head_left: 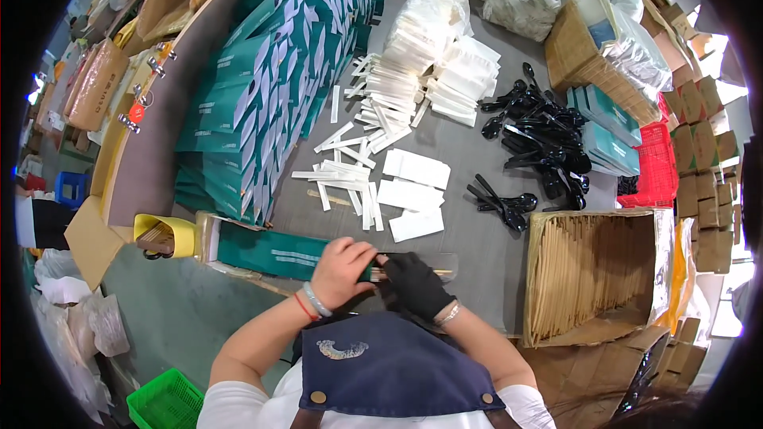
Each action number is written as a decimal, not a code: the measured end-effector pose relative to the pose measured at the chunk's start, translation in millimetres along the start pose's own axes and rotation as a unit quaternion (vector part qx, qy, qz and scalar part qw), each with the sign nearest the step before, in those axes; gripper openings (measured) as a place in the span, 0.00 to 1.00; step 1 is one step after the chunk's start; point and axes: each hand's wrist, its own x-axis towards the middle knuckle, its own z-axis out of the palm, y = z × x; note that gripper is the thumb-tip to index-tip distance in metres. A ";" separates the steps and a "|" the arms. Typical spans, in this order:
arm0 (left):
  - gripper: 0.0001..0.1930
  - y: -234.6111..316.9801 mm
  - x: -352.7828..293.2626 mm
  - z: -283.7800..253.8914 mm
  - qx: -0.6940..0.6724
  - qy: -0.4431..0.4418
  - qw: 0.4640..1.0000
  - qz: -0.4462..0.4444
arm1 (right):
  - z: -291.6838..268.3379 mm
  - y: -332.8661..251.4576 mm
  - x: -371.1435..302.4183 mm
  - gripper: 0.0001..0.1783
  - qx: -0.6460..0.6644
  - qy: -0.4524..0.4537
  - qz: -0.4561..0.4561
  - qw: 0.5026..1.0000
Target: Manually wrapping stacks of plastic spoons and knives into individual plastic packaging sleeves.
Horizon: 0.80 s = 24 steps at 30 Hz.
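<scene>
My left hand point(343, 272), bare, is closed on the right end of a long flat green sleeve point(266, 253) with pale print. The sleeve lies along the table's near edge. Right beside it, my right hand point(415, 286), in a black glove with bare fingertips, is closed around thin wooden chopsticks point(442, 272). Their ends stick out to the right, next to a clear plastic piece point(449, 262). At the sleeve's mouth both hands nearly meet, and the fingers hide how far the sticks reach inside. White folded napkins point(410, 195) and narrow white paper packets point(346, 176) lie just beyond.
Many green sleeves point(270, 103) stand stacked at the left. Farther back sits a pile of white packets point(421, 56). Black plastic spoons point(548, 135) lie at the right, behind a carton of wooden chopsticks point(592, 274). A yellow container point(167, 236) stands at the left corner.
</scene>
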 end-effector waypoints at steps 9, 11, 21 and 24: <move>0.39 15.5 21.0 0.1 0.027 -0.036 0.999 0.006 | 1.5 3.4 -15.3 0.10 0.181 0.099 0.254 0.945; 0.38 10.5 25.9 6.3 0.046 -0.030 0.998 0.011 | 3.8 -22.8 2.7 0.15 0.273 0.103 0.213 0.932; 0.27 12.0 31.7 2.4 0.113 -0.167 0.976 0.076 | -30.8 -8.2 4.6 0.31 -0.091 -0.015 0.099 0.991; 0.18 20.8 37.1 -3.2 0.146 -0.227 0.960 0.076 | -27.8 -2.1 1.3 0.32 -0.171 -0.018 0.072 0.983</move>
